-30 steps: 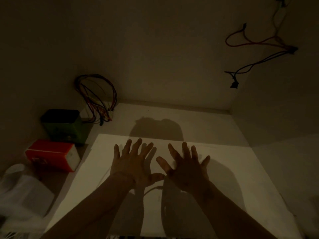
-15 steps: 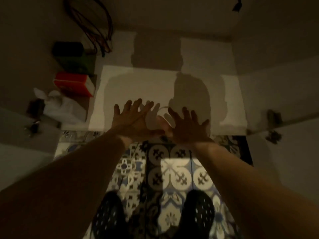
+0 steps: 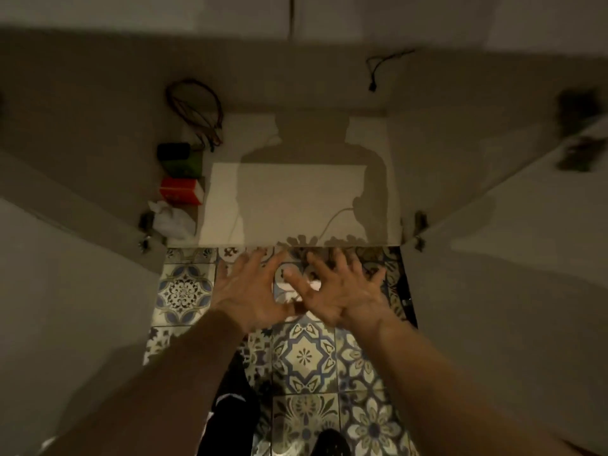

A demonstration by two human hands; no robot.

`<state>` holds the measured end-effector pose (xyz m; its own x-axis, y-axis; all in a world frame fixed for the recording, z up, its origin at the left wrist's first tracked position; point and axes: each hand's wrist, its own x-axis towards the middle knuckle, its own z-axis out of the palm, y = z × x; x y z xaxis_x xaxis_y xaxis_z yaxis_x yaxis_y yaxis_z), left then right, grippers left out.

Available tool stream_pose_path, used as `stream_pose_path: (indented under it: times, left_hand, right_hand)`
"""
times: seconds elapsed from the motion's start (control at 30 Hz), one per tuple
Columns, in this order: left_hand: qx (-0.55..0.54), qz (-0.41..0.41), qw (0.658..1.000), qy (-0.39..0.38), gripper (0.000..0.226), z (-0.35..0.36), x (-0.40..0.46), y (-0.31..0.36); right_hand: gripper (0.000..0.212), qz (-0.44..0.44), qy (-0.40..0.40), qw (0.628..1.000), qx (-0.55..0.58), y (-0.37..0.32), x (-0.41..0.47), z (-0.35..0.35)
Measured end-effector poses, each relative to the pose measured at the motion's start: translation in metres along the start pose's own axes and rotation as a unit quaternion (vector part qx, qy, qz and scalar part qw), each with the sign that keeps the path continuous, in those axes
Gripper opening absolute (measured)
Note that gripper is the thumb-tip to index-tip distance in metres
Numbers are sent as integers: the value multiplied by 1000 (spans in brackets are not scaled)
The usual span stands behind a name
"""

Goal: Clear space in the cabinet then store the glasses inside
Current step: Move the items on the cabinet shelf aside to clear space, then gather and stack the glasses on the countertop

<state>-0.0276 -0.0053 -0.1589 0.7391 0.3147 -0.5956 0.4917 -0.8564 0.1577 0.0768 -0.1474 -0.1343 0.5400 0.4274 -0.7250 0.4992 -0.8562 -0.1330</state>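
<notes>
A low cabinet stands open in front of me, its pale shelf floor mostly bare and crossed by my shadow. My left hand and my right hand hover side by side over the patterned floor tiles, just outside the cabinet's front edge. Both hands are spread, fingers apart, holding nothing. No glasses show anywhere in this view.
Along the cabinet's left wall sit a green box with a dark lid, a red and white box and a crumpled white bag. Coiled wires hang at the back left, another wire at the back right. Both doors stand open. My feet are below.
My hands have drawn back from the shelf floor to outside the cabinet's front edge. The view has pulled away, so the doors and floor tiles now show.
</notes>
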Motion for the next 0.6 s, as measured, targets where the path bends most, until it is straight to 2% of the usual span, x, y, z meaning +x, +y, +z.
stream_pose_path:
  times: [0.17, 0.3, 0.43, 0.6]
  left_hand:
    - [-34, -31, 999, -23, 123, -68, -124, 48]
    - [-56, -31, 998, 4, 116, -135, -200, 65]
    - [-52, -16, 998, 25, 117, -211, -254, 66]
    - [-21, 15, 993, 111, 110, -313, -302, 65]
  right_hand:
    - [98, 9, -20, 999, 23, 7, -138, -59]
    - [100, 3, -10, 1000, 22, 3, -232, -115]
    - [100, 1, 30, 999, 33, -9, -303, -182]
    - [102, -33, 121, 992, 31, -31, -368, -263]
